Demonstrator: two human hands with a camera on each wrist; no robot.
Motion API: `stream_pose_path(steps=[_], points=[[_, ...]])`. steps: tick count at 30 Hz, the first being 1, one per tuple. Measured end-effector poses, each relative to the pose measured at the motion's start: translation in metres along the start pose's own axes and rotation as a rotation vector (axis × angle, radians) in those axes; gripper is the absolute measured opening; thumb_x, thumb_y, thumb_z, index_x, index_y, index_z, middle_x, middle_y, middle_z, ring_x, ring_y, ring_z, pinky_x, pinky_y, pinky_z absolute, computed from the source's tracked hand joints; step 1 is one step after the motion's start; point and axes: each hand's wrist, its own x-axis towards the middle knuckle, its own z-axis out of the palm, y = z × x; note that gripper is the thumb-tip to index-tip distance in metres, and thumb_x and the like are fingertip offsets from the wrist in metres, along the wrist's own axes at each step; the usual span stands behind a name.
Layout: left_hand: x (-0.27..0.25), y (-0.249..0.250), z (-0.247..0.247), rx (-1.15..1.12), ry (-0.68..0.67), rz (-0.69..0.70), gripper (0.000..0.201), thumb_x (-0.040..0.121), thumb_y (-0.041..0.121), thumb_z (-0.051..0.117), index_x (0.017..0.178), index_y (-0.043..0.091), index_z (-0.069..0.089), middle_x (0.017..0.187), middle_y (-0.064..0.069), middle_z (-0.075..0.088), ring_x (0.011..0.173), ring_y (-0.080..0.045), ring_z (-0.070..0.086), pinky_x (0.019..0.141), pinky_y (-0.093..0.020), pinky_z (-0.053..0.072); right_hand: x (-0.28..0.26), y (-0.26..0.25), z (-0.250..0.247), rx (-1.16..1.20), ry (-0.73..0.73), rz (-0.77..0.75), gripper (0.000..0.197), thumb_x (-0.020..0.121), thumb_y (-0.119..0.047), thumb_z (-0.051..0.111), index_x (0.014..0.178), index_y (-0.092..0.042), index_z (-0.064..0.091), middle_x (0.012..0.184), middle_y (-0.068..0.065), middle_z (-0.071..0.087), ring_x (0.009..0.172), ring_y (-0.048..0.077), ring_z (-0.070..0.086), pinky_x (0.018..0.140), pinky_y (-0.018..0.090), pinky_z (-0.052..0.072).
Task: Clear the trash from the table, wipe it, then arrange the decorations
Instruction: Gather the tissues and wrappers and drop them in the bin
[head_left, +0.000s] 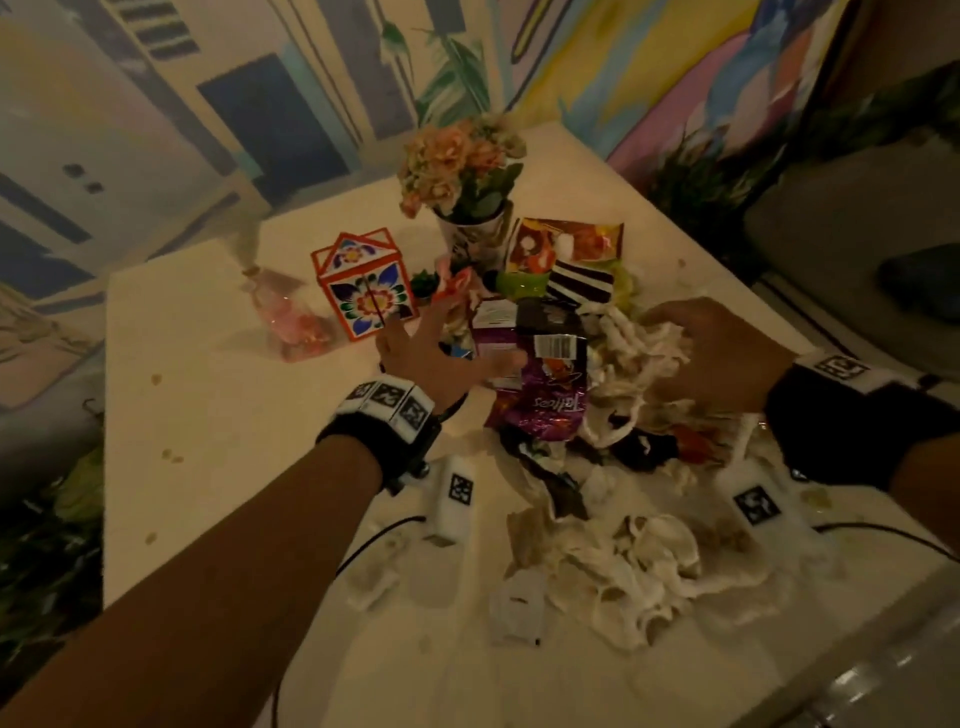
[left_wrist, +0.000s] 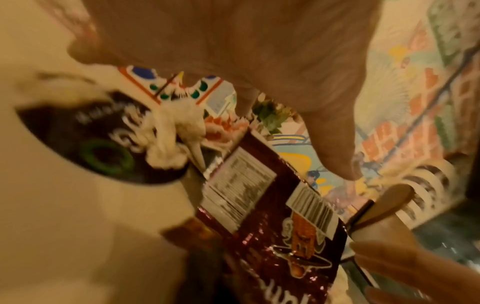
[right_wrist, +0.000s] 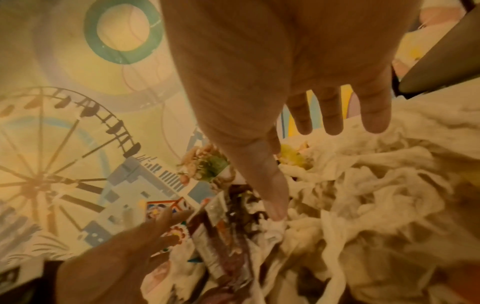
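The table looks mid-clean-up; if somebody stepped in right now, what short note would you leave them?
Left hand: open, fingers spread, thumb against the shiny purple snack bag; no grip yet.
Right hand: open, fingers down on the crumpled white paper napkins.
Trash is piled mid-table; more napkins lie at the near edge.
Decorations stand behind the pile: orange floral lantern box, peach flower bouquet in a white vase.
Done: nothing visibly cleared.
Left: remove trash, wipe crumbs, arrange decorations.
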Motion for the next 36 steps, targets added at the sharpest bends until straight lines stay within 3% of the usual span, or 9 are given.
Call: stream_pose_path(steps=[3,6,13,19,22,25,30,33,36], points=[[0.016,0.023,0.022,-0.029,-0.004,-0.062,0.12,0.037,0.095,0.052,0.141,0.056,0.008,0.158,-0.006,-0.017,0.142,-0.041,-0.014,0.112,-0.065,0.0,0.027,0.005,0.011,-0.041,-0.072,0.023,0.118,0.04,-0.061,0.081,0.143,-0.042,0.027,0.156,0.007,0.016,0.14,0.03,0.023,0.114,0.045,0.027],[0.031,0.032,0.036,0.064,-0.016,-0.101,0.137,0.02,0.102,0.043,0.143,0.051,0.011,0.159,-0.009,0.0,0.142,-0.044,-0.004,0.111,-0.064,-0.003,0.043,-0.001,0.029,-0.131,-0.102,-0.003,0.112,0.052,-0.052,0.085,0.143,-0.048,0.02,0.158,0.008,0.01,0.142,0.035,0.018,0.114,0.05,0.025],[0.063,0.004,0.061,0.192,0.06,-0.022,0.102,0.031,0.102,0.039,0.12,0.054,0.047,0.135,0.002,0.054,0.121,-0.036,0.048,0.103,-0.053,0.033,0.052,-0.013,0.052,-0.164,-0.11,0.034,0.108,0.061,-0.061,0.077,0.146,-0.046,0.011,0.158,0.011,0.005,0.144,0.038,0.01,0.118,0.05,0.014],[0.021,0.001,0.039,0.0,0.041,-0.025,0.039,0.063,0.053,0.074,0.081,0.02,0.065,0.085,-0.002,0.068,0.076,-0.019,0.06,0.072,-0.027,0.05,0.042,-0.031,0.059,-0.26,-0.08,0.043,0.066,0.085,-0.051,0.059,0.142,-0.03,0.033,0.155,0.012,0.013,0.142,0.032,0.01,0.114,0.043,0.013],[0.019,-0.012,0.035,-0.146,0.091,-0.02,0.089,0.039,0.065,0.072,0.113,0.016,0.064,0.112,-0.002,0.067,0.096,-0.021,0.064,0.086,-0.034,0.053,0.041,-0.033,0.061,-0.202,-0.059,0.078,0.053,0.087,-0.038,0.06,0.136,-0.027,0.044,0.152,0.011,0.018,0.138,0.036,0.018,0.112,0.043,0.02],[0.008,-0.019,0.025,-0.361,0.072,0.015,0.05,0.066,0.027,0.082,0.11,0.012,0.065,0.105,0.006,0.065,0.092,-0.014,0.059,0.083,-0.025,0.046,0.046,-0.031,0.064,-0.089,0.005,0.063,0.032,0.082,-0.025,0.066,0.114,-0.019,0.062,0.136,0.016,0.041,0.122,0.038,0.042,0.1,0.039,0.039],[-0.008,-0.041,0.001,-0.801,0.105,-0.09,0.027,0.054,0.01,0.081,0.08,0.014,0.077,0.088,-0.012,0.074,0.082,-0.036,0.07,0.076,-0.056,0.055,0.044,-0.026,0.053,0.126,0.117,0.054,0.014,0.078,-0.014,0.07,0.079,-0.015,0.056,0.091,0.005,0.054,0.088,0.027,0.055,0.069,0.026,0.038],[-0.019,-0.048,-0.02,-1.059,0.11,-0.118,0.034,0.067,-0.01,0.063,0.1,-0.002,0.069,0.097,-0.024,0.07,0.084,-0.042,0.069,0.065,-0.047,0.057,0.043,-0.029,0.044,0.28,0.251,0.015,0.024,0.073,-0.006,0.068,0.065,-0.022,0.052,0.091,0.004,0.059,0.092,0.026,0.057,0.073,0.026,0.038],[-0.027,-0.054,-0.036,-1.153,0.055,-0.046,0.045,0.069,-0.011,0.053,0.113,-0.006,0.062,0.109,-0.028,0.065,0.092,-0.042,0.067,0.065,-0.043,0.056,0.038,-0.043,0.024,0.384,0.37,-0.065,0.025,0.074,0.0,0.062,0.085,-0.022,0.062,0.103,0.002,0.064,0.089,0.02,0.056,0.078,0.029,0.045]])
